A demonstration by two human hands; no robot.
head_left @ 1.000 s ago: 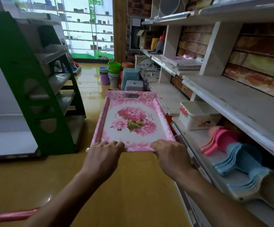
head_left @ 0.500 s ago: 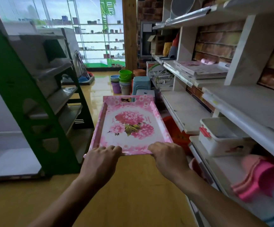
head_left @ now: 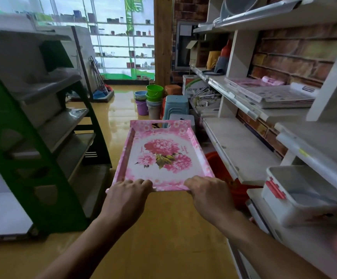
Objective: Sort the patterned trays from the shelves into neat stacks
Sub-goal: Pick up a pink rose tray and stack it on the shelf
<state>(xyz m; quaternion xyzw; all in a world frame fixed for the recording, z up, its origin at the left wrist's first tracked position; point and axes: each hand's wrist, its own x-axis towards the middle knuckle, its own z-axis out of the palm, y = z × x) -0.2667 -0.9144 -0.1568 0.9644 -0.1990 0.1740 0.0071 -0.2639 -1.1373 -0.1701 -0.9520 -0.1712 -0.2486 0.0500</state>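
Hands, left (head_left: 128, 195) and right (head_left: 208, 193), grip only the tray's (head_left: 161, 156) near rim; its far end may sag or clip shelves (head_left: 242, 150) at two o'clock.

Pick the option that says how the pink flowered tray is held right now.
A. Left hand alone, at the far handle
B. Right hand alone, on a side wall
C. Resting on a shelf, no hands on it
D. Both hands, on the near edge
D: the left hand and the right hand both grip the near edge of the tray, which hangs over the floor, clear of the shelves.
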